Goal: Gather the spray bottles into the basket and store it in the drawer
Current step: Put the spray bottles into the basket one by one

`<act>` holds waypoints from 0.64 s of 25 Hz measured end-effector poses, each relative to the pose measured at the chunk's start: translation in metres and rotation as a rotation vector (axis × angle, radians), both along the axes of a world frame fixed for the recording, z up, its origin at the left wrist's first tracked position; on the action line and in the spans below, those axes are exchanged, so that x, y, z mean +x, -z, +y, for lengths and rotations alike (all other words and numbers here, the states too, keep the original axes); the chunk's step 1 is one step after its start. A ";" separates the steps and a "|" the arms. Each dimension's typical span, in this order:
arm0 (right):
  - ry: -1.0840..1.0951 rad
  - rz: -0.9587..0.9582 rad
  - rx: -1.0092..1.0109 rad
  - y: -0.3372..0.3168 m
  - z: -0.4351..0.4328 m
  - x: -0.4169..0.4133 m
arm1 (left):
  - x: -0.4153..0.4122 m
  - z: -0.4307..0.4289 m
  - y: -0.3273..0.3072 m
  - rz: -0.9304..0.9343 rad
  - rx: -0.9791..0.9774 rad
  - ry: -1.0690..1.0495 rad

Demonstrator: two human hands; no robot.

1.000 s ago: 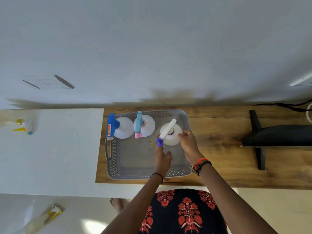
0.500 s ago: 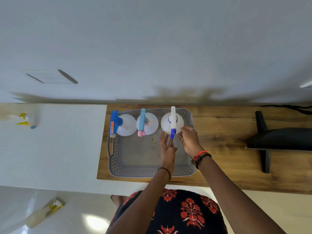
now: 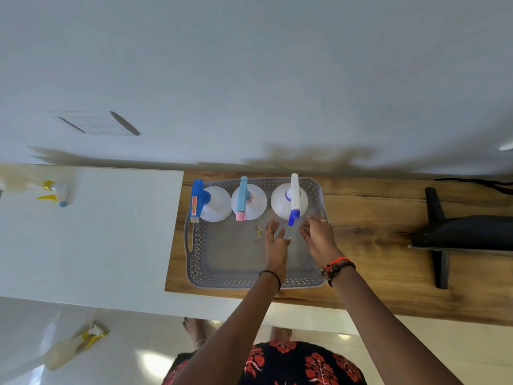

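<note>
Yellow-trigger spray bottle: lying on the white counter, far left edge, blurred.
Basket: grey, perforated walls, on the wooden tabletop at its left end.
Blue-head bottle: upright, back-left corner of basket; nozzle points toward the front edge.
Teal-head bottle: upright, back wall, pink nozzle frontward.
White-head bottle: upright, back-right; blue nozzle frontward.
Left hand: fingers spread, empty, over basket.
Right hand: fingers loose, empty, just beside the nozzle.

Three spray bottles along basket's far wall, seemingly upright.
</note>
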State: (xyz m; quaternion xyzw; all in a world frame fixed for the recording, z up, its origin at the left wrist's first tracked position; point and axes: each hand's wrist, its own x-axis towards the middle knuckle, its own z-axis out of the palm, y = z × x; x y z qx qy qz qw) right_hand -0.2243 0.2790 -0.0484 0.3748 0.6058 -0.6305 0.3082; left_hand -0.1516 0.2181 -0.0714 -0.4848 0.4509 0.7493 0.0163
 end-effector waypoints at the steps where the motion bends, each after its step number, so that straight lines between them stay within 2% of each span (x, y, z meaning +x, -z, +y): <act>1: 0.021 -0.006 0.009 -0.003 0.001 0.008 | 0.004 -0.001 -0.004 -0.005 -0.007 -0.012; 9: 0.136 -0.051 -0.015 -0.036 -0.019 0.099 | 0.081 -0.020 -0.046 -0.048 -0.110 0.018; 16: 0.073 -0.072 -0.063 -0.060 -0.096 0.156 | 0.153 -0.084 -0.061 -0.044 -0.321 -0.030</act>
